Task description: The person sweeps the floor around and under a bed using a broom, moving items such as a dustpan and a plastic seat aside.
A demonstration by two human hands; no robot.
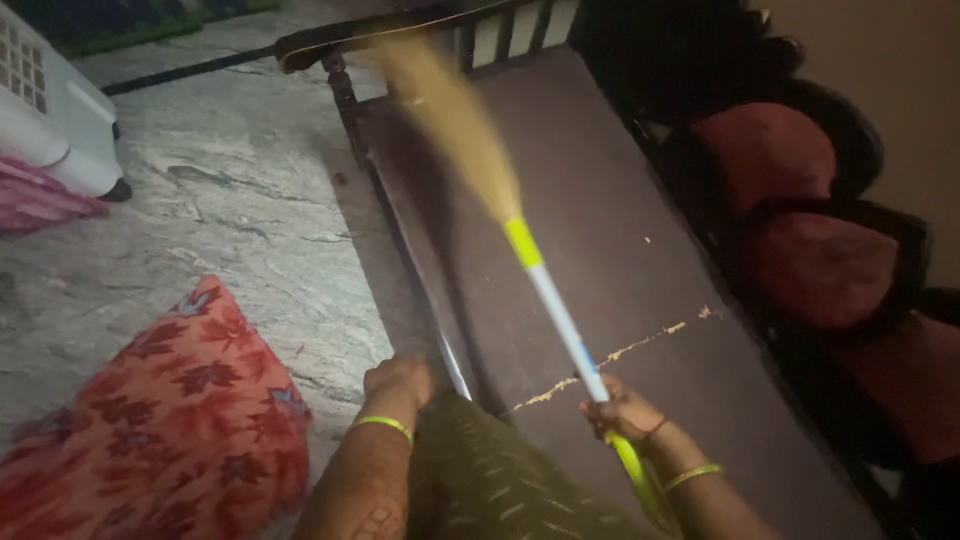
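Two hands at work: the right hand (622,408) is wrapped tight round the broom (530,255) low on its white-and-yellow handle, so the blurred bristle head reaches far up the dark wooden bench (640,260). The left hand (398,380), fingers curled under, presses on the bench edge as a brace. Cushions (800,230) sit pushed against the backrest; a patterned pillow (170,420) lies on the marble floor (220,210).

A broom (520,240) lies across the bench (620,250), cushions (800,220) right, floor (220,220) left.
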